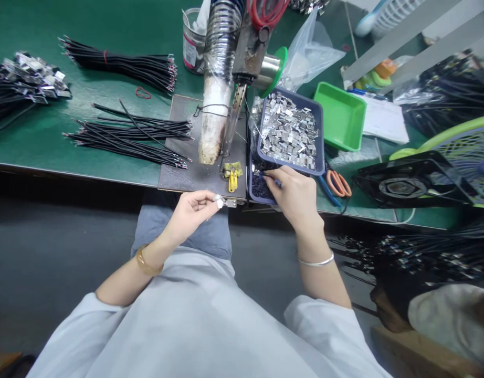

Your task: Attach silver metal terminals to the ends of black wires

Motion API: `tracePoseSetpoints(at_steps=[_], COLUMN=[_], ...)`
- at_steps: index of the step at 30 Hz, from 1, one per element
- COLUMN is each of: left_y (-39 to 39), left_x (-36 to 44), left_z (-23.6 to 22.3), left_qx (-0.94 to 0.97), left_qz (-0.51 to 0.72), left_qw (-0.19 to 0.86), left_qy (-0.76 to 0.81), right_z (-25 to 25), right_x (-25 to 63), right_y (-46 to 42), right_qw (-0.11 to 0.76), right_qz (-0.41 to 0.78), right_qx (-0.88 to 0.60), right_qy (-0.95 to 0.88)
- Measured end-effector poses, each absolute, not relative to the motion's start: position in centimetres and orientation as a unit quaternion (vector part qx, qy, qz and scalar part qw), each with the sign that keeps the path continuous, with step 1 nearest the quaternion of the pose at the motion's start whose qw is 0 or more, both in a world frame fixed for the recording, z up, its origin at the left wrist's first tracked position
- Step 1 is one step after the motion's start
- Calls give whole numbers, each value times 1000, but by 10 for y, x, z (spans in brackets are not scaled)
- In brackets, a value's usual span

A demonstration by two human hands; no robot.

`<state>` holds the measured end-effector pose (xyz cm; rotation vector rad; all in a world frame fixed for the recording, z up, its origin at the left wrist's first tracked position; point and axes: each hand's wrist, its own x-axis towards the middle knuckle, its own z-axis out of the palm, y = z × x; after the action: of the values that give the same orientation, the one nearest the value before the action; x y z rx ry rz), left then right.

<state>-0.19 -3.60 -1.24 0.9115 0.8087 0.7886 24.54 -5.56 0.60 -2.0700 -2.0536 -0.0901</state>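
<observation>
My left hand [195, 211] is closed in a pinch on a small metal connector [231, 203], held just off the table's front edge; white wraps cover its fingertips. My right hand [291, 195] reaches over the lower dark tray [259, 190], which holds small dark pieces. Its fingers are pinched together at a small shiny metal piece [257, 172], though I cannot tell how firmly it is gripped. Behind that hand, a blue-grey bin [321, 152] is full of flat metal pieces. A yellow clip-like tool [233, 180] lies between the hands on the dark board [182, 181].
Black cables [127, 137] lie left of a soldering fixture [242, 68] and a wrapped duct [215, 113]. A green tray [362, 118], orange-handled pliers [338, 184] and a black fan [407, 181] stand to the right. Another person [446, 320] is at the lower right.
</observation>
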Motion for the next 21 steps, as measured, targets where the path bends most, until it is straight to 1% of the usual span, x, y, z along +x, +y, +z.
tracePoseSetpoints(at_steps=[6,11,13,15,17,19,21], left_y=[-37,-38,-38,-38,-38,-39,-40], left_x=[2,0,-1,0,1,3,6], left_z=[-16,-18,-19,-19,-17,-15,-12], left_qx=[373,375,379,383,390,402,421], left_qz=[374,361,365,374,380,385,398], left_qw=[759,762,761,756,751,743,723], left_qy=[381,385,379,377,374,372,377], right_z=[5,5,7,13,21,31,39], right_x=[236,240,241,239,232,220,207], right_y=[-49,-41,-42,-50,-62,-77,-90], right_qw=[77,77,95,144,220,315,432], right_qz=[-24,-6,8,18,13,0,2], right_qx=[-726,-729,-726,-714,-705,-708,-704], right_qy=[-683,-681,-682,-685,-674,-632,-564])
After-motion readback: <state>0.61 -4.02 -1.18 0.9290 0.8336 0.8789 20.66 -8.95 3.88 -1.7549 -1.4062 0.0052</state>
